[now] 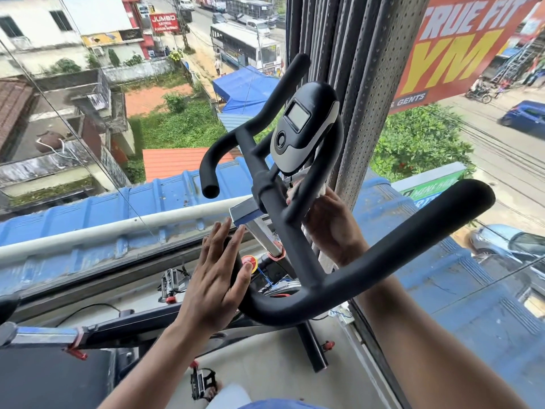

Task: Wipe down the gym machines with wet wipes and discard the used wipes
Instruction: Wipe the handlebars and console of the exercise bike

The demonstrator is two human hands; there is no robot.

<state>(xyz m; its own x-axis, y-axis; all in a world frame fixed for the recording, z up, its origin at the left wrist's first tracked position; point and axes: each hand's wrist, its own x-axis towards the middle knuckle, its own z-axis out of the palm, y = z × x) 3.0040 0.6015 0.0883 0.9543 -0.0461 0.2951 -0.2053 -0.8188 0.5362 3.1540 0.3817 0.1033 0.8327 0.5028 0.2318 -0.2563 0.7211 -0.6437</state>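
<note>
An exercise bike's black foam handlebar [368, 273] fills the middle of the head view, with a grey and black console [303, 125] on top. My left hand [218, 276] lies flat, fingers straight, against the handlebar's near left bend. My right hand [330, 228] reaches behind the centre bar below the console and grips a white wet wipe [323, 190], which is mostly hidden by the bars and my fingers.
A large window stands right behind the bike, with a white rail [118, 228] outside and a perforated grey column [365, 113] at the right. A red knob [250, 261], the chrome stem [265, 234] and pedals [171, 286] lie below the handlebar. Another machine's bar [44, 335] is at the left.
</note>
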